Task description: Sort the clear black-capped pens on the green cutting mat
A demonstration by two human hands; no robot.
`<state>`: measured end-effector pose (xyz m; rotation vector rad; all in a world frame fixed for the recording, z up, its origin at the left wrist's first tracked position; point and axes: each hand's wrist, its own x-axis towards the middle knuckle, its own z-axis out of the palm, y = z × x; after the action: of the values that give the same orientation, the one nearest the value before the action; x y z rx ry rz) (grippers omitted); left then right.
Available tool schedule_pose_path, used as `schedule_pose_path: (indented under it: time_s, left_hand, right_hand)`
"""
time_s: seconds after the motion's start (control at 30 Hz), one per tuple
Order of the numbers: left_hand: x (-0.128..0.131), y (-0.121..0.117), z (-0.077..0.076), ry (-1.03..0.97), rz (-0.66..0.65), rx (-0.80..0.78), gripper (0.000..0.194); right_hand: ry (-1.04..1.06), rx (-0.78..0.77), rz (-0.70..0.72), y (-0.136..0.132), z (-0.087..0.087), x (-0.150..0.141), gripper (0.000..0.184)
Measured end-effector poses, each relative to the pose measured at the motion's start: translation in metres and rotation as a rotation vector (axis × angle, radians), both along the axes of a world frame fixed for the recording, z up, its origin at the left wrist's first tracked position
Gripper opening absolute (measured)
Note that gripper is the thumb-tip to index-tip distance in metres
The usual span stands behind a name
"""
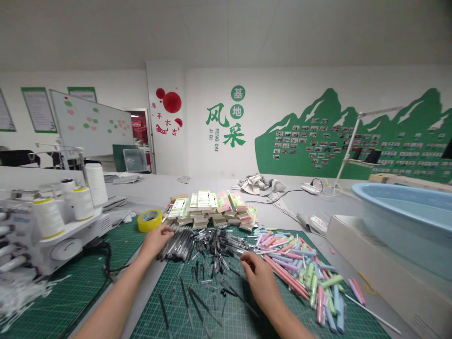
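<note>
A heap of black and clear pens lies on the green cutting mat in front of me. My left hand is at the heap's left end, its bent fingers against the pen ends and nothing visibly held. On the other side, my right hand curves over the mat between the black parts and the pastel ones. Its thumb and fingers are apart, with nothing seen between them. Several loose black pens lie scattered nearer to me. Pink, blue and green pen barrels are piled at the right.
Stacked small boxes stand behind the pens, beside a yellow tape roll. A sewing machine with thread cones is on the left. At the right, a blue basin rests on a white box. Crumpled cloth lies farther back.
</note>
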<state>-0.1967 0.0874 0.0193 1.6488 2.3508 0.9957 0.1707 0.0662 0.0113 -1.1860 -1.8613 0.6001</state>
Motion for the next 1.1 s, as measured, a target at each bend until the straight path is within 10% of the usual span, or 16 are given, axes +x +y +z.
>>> schedule_pose_path:
  time_s: [1.1]
  left_hand:
    - [-0.008,0.019,-0.04,0.294,0.035,-0.078,0.047]
  right_hand:
    - [-0.339,0.171,-0.1,0.02,-0.013,0.018,0.024]
